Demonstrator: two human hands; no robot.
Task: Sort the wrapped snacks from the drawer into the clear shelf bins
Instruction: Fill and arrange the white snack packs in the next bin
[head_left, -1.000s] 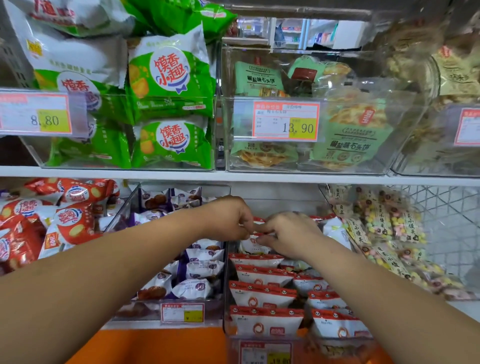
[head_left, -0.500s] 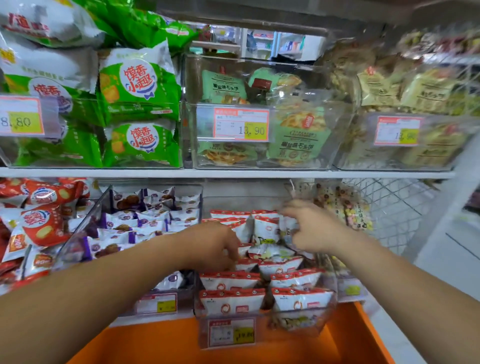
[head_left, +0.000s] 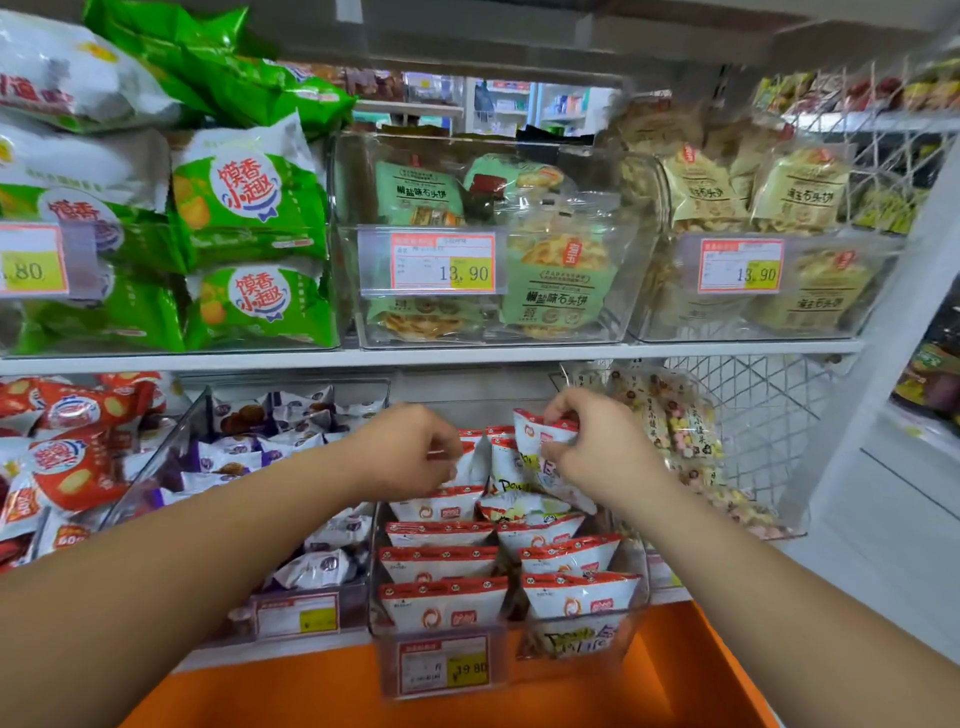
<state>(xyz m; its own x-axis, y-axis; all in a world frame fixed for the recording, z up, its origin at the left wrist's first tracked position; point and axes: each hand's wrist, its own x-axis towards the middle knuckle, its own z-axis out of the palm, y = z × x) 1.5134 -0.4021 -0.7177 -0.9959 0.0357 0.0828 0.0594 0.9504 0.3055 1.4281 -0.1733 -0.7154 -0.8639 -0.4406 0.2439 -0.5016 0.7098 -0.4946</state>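
Clear bin (head_left: 631, 291) price tag (head_left: 441, 263): "13.90"

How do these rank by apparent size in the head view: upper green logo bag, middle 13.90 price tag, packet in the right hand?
1. upper green logo bag
2. middle 13.90 price tag
3. packet in the right hand, partly hidden; judged by visible part

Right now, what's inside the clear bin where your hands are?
Rows of white packets with red tops fill the clear bin. The right hand pinches one packet at the back. The packets cover the bin's bottom.
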